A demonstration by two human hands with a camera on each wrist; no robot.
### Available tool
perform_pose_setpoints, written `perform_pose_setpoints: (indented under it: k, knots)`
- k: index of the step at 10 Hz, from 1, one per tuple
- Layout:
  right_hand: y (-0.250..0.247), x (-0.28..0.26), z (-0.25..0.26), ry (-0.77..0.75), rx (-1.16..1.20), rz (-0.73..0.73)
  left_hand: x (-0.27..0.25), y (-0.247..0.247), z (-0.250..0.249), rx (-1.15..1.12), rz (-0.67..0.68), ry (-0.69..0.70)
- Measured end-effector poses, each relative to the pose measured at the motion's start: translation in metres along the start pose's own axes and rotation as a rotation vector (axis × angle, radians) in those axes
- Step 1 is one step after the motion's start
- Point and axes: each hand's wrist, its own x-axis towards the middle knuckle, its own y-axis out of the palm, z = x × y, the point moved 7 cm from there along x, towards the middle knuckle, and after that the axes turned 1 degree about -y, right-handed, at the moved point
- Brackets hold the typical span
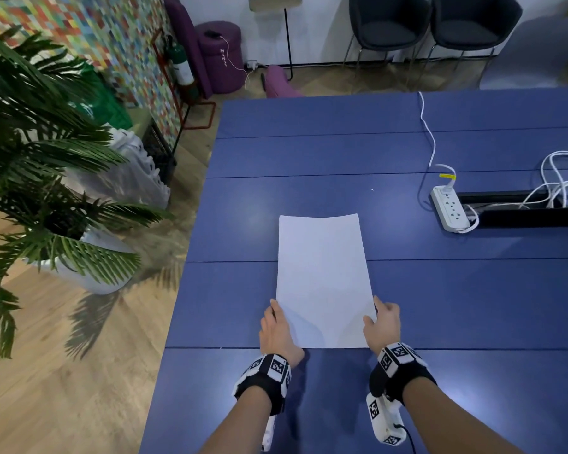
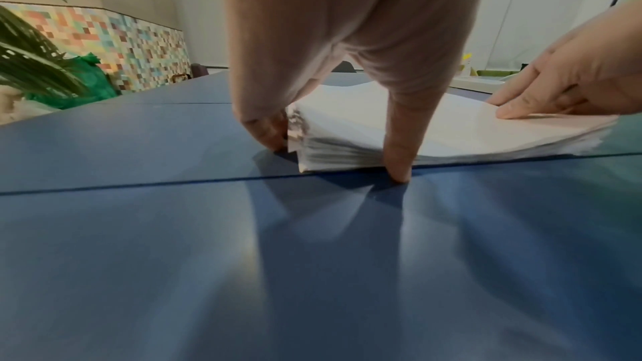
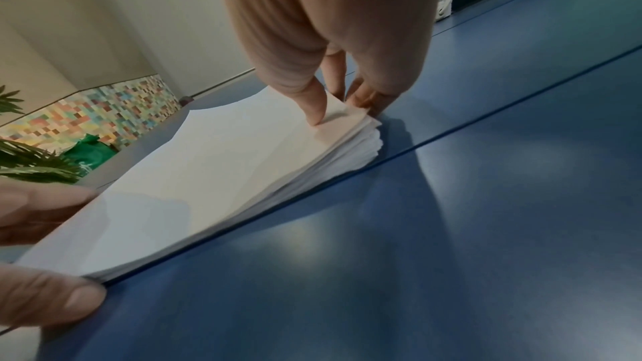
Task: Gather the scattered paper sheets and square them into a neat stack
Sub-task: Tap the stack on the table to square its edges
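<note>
A blue table (image 1: 407,152) is filling the near side of the room, standing on a light wood-plank floor (image 1: 46,388). A palm in a white pot (image 1: 89,276) is spreading its fronds at the left before a multicoloured tiled wall (image 1: 79,31). Two dark armchairs (image 1: 391,27) are sitting against the white far wall, beside a purple pouf (image 1: 220,54).

We see the paper stack (image 1: 322,280) lying on the worktop (image 1: 440,306), our left hand (image 1: 277,332) at its near left corner, our right hand (image 1: 382,326) at its near right. A power strip (image 1: 448,208) lies farther back, right.
</note>
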Motion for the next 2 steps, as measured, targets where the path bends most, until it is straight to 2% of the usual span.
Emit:
perform_pose_setpoints:
  k: [1, 2]
  knots:
    - [-0.004, 0.000, -0.007, 0.003, 0.035, -0.015, -0.001, 0.001, 0.014, -0.082, 0.004, 0.003]
    - [-0.010, -0.007, -0.022, 0.017, 0.072, -0.016, -0.014, 0.005, 0.051, -0.269, 0.005, 0.019]
